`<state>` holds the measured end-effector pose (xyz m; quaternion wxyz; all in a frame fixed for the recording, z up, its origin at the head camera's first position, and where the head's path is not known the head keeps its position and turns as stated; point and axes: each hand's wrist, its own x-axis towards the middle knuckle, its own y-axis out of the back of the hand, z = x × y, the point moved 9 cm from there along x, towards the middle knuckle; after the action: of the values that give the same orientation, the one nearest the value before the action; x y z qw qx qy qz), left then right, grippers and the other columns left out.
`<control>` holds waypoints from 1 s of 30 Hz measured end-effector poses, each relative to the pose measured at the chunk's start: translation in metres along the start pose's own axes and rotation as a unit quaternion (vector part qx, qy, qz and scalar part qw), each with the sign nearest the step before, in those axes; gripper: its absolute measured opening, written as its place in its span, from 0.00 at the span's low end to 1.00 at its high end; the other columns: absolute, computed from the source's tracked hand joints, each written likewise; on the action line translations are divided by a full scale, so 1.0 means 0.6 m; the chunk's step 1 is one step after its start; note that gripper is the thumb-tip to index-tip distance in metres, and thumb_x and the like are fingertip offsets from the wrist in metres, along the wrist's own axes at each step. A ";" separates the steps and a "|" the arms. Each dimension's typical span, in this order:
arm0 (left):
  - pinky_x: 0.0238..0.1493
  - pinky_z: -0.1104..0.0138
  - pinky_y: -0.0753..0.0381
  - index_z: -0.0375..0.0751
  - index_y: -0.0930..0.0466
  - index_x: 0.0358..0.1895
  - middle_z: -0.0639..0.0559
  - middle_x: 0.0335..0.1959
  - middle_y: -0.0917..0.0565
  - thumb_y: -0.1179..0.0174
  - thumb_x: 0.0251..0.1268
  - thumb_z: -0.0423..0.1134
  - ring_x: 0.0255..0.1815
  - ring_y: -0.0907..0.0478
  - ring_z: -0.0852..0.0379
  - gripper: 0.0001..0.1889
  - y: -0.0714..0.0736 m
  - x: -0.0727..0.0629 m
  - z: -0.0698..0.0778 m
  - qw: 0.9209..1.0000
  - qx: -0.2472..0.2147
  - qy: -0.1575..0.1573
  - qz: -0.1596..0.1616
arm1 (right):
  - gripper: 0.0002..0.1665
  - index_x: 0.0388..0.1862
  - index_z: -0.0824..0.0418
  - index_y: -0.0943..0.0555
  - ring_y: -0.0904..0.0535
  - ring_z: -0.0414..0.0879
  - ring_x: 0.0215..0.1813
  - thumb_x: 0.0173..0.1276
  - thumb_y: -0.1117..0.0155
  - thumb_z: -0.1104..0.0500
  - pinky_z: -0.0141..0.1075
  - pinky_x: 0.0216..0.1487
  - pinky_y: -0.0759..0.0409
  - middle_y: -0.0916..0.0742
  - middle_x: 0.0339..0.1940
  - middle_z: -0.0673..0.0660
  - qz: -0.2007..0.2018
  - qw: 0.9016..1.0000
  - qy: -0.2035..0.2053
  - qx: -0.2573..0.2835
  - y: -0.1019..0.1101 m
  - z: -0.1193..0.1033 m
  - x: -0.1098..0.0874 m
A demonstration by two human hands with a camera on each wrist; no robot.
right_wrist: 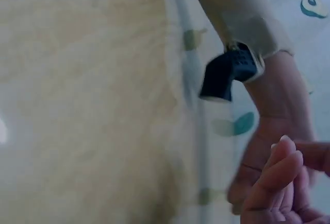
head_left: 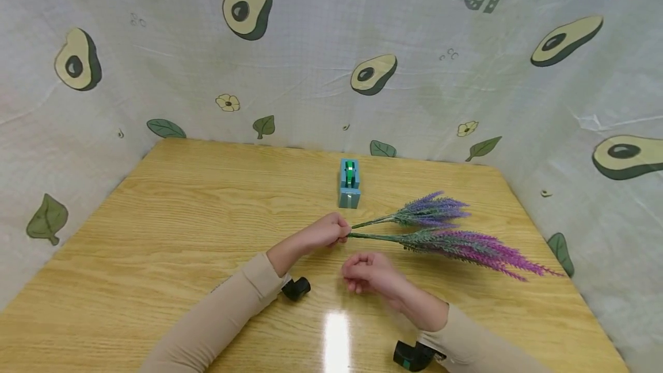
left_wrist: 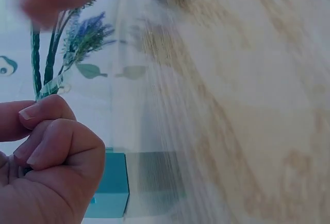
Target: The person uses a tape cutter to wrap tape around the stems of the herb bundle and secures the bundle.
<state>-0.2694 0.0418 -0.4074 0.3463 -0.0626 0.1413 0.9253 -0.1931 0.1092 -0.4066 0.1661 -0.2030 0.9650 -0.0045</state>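
My left hand [head_left: 326, 232] pinches the thin green stems [head_left: 373, 236] of artificial lavender sprigs near their ends. The sprigs lie out to the right: a violet bunch [head_left: 432, 210] behind and a longer magenta bunch [head_left: 487, 249] in front. In the left wrist view, a strip of clear tape [left_wrist: 51, 86] shows at the stems just above the fingertips. My right hand [head_left: 370, 272] hovers in front of the stems, apart from them, fingers loosely curled and nothing visible in them. In the right wrist view its thumb and fingertips come close together.
A blue tape dispenser [head_left: 349, 197] with a green tape roll [head_left: 350, 171] stands behind my left hand on the wooden table [head_left: 207, 200]. A cloth with avocado prints [head_left: 311, 73] hangs around the back and sides. Black wrist cameras [head_left: 296, 289] sit at both sleeves.
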 end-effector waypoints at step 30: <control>0.25 0.70 0.39 0.32 0.34 0.35 0.48 0.27 0.31 0.56 0.72 0.31 0.22 0.39 0.57 0.06 -0.002 -0.001 -0.010 0.999 0.029 -0.002 0.024 | 0.10 0.42 0.58 0.17 0.20 0.44 0.40 0.61 0.33 0.64 0.37 0.39 0.21 0.15 0.38 0.50 -0.064 0.796 0.233 -0.555 0.053 -0.113 0.052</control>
<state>-0.2684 0.0404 -0.4133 0.3262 -0.0478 0.1690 0.9289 -0.2544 0.1220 -0.3549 -0.2061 -0.3142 0.7962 0.4742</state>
